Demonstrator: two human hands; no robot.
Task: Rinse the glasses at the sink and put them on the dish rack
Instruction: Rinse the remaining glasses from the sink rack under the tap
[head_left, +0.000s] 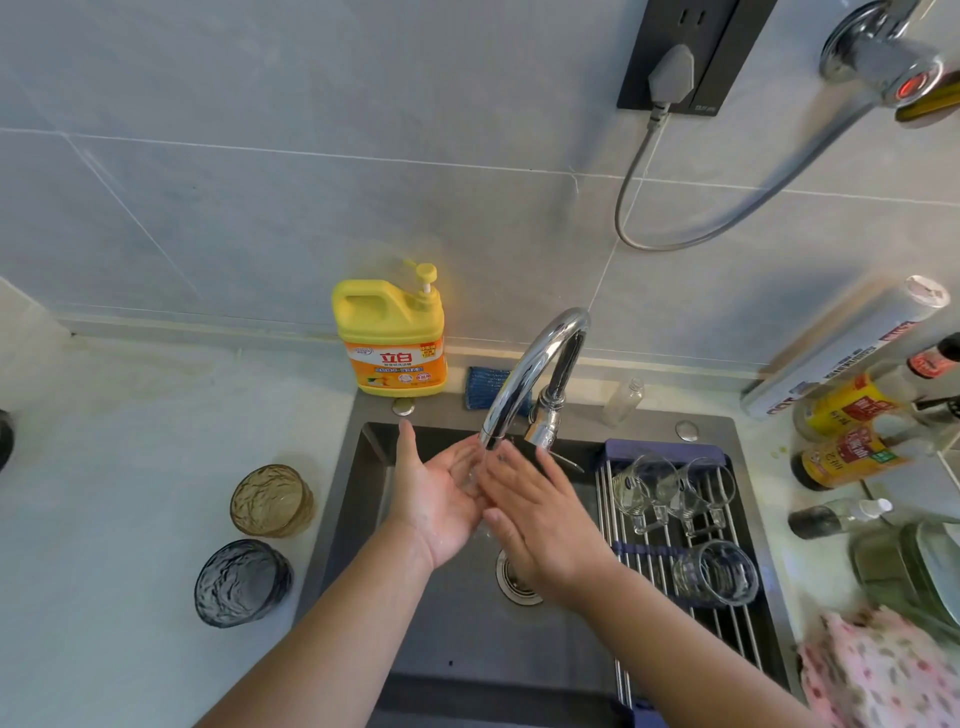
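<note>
Fingers (511, 467) of both hands were straight and loose, gripping nothing, with the tips meeting under the water. Left hand (436, 499) was palm up, right hand (540, 519) palm down across it, both below the faucet (535, 364) spout and over the dark sink (457, 634).

Two glasses were not yet rinsed: amber glass (272, 501) and grey glass (243, 582), upright on the counter (130, 457) just left of the sink, near each other. Three clear glasses (717, 571) lay on the dish rack (654, 561) across the sink's right side.

Handling guess: the textured tumblers are rigid, breakable and fairly light. The ribbed walls should give wet fingers some purchase, so wrap round the side wall, not the rim. Wet hands plus glass make slipping the likely risk.

The counter was pale and smooth. A yellow soap bottle (392, 343) stood behind the sink against the grey tiled wall (260, 182). Sauce bottles (852, 457) and a patterned cloth (878, 670) crowded the right side.
</note>
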